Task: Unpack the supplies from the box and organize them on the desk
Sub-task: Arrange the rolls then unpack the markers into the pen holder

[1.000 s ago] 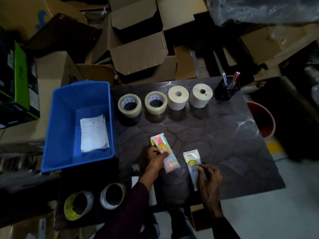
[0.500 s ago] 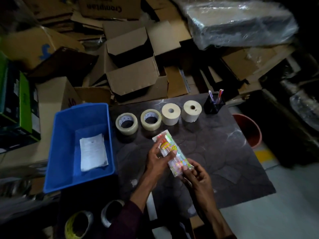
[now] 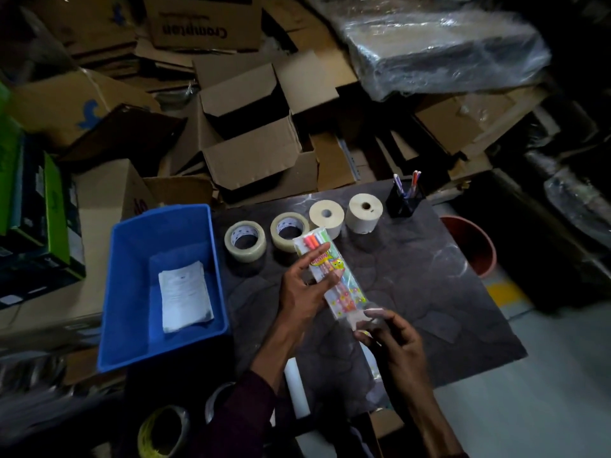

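Observation:
A clear packet of coloured markers (image 3: 344,289) is held slanted above the dark desk (image 3: 429,285). My left hand (image 3: 302,285) grips its upper half, thumb across the printed label. My right hand (image 3: 393,338) pinches its lower end; a second pale packet (image 3: 370,358) shows dimly under that hand. A blue plastic box (image 3: 132,259) stands left of the desk with a stack of white papers (image 3: 185,299) inside. Along the desk's far edge stand two clear tape rolls (image 3: 245,241), (image 3: 288,230) and two cream paper rolls (image 3: 325,217), (image 3: 365,212).
A black pen holder (image 3: 405,201) with pens stands at the far right of the desk. Open cardboard boxes (image 3: 258,153) crowd behind the desk. An orange bin (image 3: 476,246) sits on the floor to the right. More tape rolls (image 3: 165,431) lie at bottom left.
Both hands lifted the marker packet off the desk and carried it farther from me, toward the rolls. My right hand left the second packet and took the marker packet's lower end.

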